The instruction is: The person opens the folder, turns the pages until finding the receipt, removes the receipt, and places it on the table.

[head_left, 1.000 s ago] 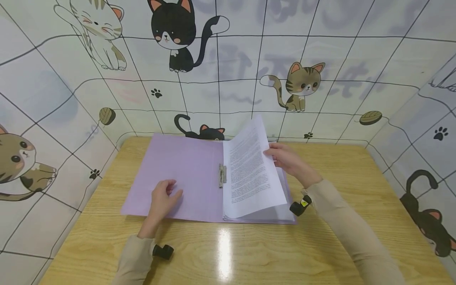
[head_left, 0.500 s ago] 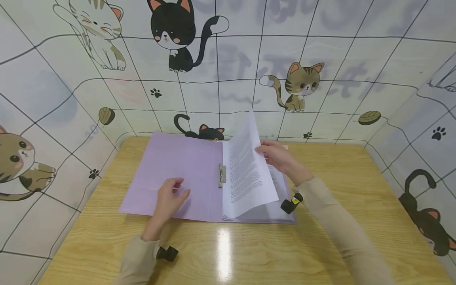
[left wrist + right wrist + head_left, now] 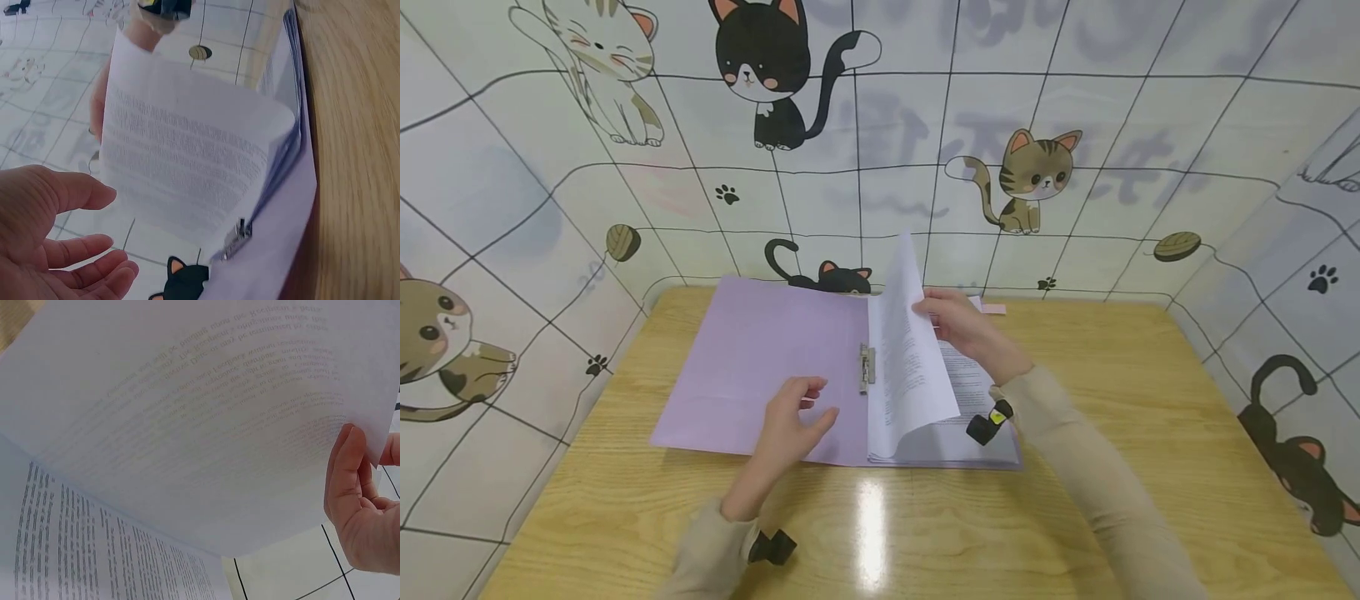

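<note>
A lilac folder lies spread on the table, with a metal clip at its spine. Printed sheets are stacked on its right half. My right hand pinches the outer edge of the top sheet between thumb and fingers; the sheet stands raised and curves over toward the left. In the right wrist view the thumb is on one face and the fingers on the other. My left hand hovers over the folder's left cover, fingers loosely bent and thumb apart, holding nothing.
A pink tab sticks out at the top right of the stack. The wooden table meets a cloth backdrop printed with cats behind and at both sides. Black wrist cameras are strapped to both wrists.
My right hand has moved left, turning the top sheet from leaning right to nearly upright and uncovering more print beneath. My left hand has shifted right toward the spine.
</note>
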A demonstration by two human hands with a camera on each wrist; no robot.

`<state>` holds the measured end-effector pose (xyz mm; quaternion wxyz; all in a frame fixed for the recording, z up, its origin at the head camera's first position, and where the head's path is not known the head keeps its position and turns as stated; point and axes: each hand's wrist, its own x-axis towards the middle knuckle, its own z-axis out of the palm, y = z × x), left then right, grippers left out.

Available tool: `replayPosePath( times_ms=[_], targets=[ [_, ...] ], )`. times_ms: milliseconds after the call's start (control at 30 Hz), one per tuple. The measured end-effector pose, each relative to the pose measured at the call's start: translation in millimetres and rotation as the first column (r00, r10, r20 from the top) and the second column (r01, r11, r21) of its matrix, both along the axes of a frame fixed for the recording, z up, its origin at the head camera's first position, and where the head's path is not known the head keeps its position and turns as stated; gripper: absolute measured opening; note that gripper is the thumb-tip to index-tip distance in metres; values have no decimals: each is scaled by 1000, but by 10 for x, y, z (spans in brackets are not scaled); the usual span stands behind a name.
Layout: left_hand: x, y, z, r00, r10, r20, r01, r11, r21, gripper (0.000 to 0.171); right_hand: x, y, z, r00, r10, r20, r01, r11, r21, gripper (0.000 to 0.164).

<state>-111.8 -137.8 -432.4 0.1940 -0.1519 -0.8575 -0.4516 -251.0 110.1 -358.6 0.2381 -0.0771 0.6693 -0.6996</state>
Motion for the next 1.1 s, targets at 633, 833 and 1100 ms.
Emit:
replayPosePath(
  times_ms=[633,833,1100],
  targets=[
    [194,497,365,989,-127,-76,133,988,80,51,-14,-315,21,999,-32,9,33,999,-41,13],
    [206,665,401,981,-120,-150,134,987,90,56,-6,-397,10,999,-50,11,50,996,-68,18],
    [206,734,381,962,-31,-273,39,999,23,51,1,-468,-64,999,-41,11,42,992,-117,17]
  ],
)
